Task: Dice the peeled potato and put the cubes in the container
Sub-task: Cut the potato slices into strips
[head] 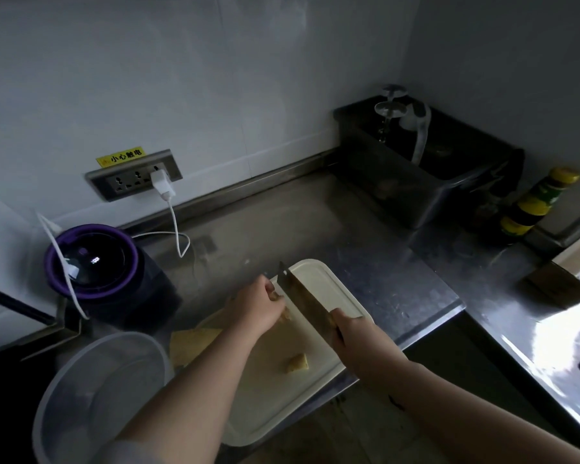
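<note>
On the white cutting board (318, 279), my left hand (260, 304) holds down a pale yellow potato piece (286, 314), mostly hidden under the fingers. My right hand (352, 336) grips the handle of a cleaver (302, 296), whose blade stands on edge right beside the left fingers. A small cut potato chunk (297, 362) lies near the board's front edge. A larger potato slab (190, 344) rests at the board's left side. The clear round container (98, 396) stands at the lower left, next to the board.
A purple-rimmed appliance (92, 261) with a white cable sits at the left. A wall socket (133, 179) holds a charger. A dark metal sink box (426, 162) and a yellow-labelled bottle (538, 205) stand at the back right. The steel counter's edge runs under the board.
</note>
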`<state>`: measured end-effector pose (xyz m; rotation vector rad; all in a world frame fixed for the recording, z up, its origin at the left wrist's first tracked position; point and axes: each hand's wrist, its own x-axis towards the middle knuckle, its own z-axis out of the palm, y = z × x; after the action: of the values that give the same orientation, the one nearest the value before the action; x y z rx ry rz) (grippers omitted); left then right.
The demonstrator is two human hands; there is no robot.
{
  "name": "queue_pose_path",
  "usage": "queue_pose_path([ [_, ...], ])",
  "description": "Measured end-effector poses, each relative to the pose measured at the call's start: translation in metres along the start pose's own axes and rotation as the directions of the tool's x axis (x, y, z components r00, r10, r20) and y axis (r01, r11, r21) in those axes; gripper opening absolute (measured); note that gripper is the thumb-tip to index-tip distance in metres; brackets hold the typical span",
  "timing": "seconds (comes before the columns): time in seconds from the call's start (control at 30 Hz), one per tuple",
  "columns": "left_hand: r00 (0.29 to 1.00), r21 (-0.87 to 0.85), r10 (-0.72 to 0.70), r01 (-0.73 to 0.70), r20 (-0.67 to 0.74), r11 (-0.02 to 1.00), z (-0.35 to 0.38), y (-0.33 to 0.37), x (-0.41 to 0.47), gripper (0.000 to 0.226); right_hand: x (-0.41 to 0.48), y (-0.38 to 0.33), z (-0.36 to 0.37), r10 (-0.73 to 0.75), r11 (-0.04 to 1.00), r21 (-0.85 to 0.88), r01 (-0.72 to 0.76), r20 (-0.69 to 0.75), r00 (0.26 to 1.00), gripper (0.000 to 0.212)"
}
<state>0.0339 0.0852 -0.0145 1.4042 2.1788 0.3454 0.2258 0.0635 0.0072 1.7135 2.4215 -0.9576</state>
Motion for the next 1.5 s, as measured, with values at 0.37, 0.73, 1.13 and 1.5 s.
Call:
queue_pose_path([
  [0.37,0.958,0.044,0.172,-0.167,-0.229,0.985,-0.025,-0.011,-0.026,0.020,-0.006,-0.010,0.001,-0.037,0.990,-0.140,0.032,-0.029,0.999,0.030],
  [0.73,0.957,0.110,0.213,-0.195,-0.195,0.975,-0.023,-0.011,-0.042,0.021,-0.006,-0.004,0.001,0.026,0.997,-0.074,-0.030,-0.058,0.998,0.029],
  [1.13,0.878,0.496,0.281,-0.456,0.388,0.739,-0.002,0.024,0.017,0.048,-0.003,0.018,-0.014,0.142,0.988,0.063,-0.139,-0.053,0.988,0.026],
  [1.5,0.853,0.590,0.337,-0.519,0.398,0.619,-0.001,0.024,0.025,0.039,0.001,0.030,-0.022,0.136,0.989,0.058,-0.133,-0.053,0.989,0.023],
])
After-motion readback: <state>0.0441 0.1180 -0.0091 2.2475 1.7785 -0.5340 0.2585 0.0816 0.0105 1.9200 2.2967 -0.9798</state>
